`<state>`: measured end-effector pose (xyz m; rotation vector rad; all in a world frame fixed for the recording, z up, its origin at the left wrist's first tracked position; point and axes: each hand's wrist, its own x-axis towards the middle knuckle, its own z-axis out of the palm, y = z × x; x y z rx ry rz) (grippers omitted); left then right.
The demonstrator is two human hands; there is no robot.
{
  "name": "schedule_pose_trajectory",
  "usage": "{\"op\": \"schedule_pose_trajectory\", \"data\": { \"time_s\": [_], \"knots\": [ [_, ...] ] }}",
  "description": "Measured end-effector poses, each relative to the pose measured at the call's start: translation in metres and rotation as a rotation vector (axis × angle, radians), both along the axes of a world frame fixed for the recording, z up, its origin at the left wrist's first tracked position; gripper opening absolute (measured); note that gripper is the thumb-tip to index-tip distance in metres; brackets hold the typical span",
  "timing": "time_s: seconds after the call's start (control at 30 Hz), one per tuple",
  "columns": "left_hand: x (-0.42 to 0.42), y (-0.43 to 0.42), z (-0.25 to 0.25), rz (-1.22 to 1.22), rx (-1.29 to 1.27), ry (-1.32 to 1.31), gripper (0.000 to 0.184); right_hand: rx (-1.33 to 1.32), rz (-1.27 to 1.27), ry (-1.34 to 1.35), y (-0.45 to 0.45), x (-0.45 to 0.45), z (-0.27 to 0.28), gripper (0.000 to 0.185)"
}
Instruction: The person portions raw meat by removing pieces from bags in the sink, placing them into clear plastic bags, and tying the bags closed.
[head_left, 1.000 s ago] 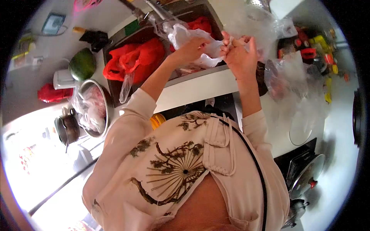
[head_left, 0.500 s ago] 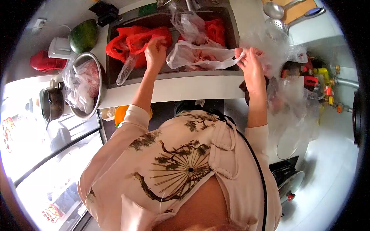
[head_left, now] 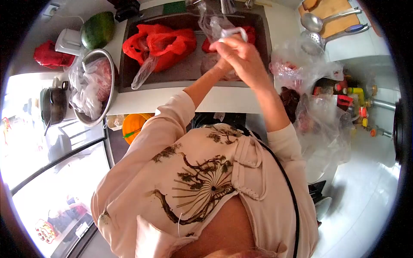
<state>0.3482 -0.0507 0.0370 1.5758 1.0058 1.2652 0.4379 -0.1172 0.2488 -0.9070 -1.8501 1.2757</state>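
Observation:
My right hand [head_left: 246, 60] crosses in front of my left hand over the sink [head_left: 189, 69]. Its fingers are closed on the gathered top of a clear-white plastic bag, and a white twist of that plastic bag [head_left: 234, 32] sticks up above them. Of my left hand [head_left: 223, 65], the wrist and part of the back show. Its fingers are hidden behind the right hand and blurred. Pinkish meat [head_left: 208, 63] shows through the bag's lower part, partly covered by my forearms. To the left, a red plastic bag [head_left: 174, 47] rests in the sink, untouched.
Left of the sink stands a metal bowl [head_left: 112, 88] with bagged meat, beside a watermelon [head_left: 98, 30]. Another clear bag with meat [head_left: 287, 64] lies on the right. A ladle [head_left: 312, 22] and a cutting board [head_left: 342, 23] are behind it. Bottles [head_left: 357, 96] crowd the right corner.
My left hand has let go of the red bag and moved right. My right hand has swung left to meet it, and the clear-white bag's spread-open mouth is now bunched up.

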Motion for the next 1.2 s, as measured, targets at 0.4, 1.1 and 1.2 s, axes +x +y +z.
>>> {"op": "schedule_pose_trajectory", "data": {
  "time_s": [0.4, 1.1, 1.2],
  "knots": [
    [-0.028, -0.029, 0.111, 0.030, -0.533, -0.850, 0.020, -1.132, 0.244, 0.625, -0.018, 0.014, -0.121, 0.086],
    [-0.097, -0.122, 0.086, 0.229, -0.807, -0.698, 0.017, 0.718, -0.218, -0.280, -0.007, 0.018, -0.136, 0.025],
    [-0.094, -0.121, 0.092, 0.295, -0.750, -0.589, 0.019, 0.591, -0.166, -0.339, -0.008, 0.023, -0.126, 0.029]
  ]
}}
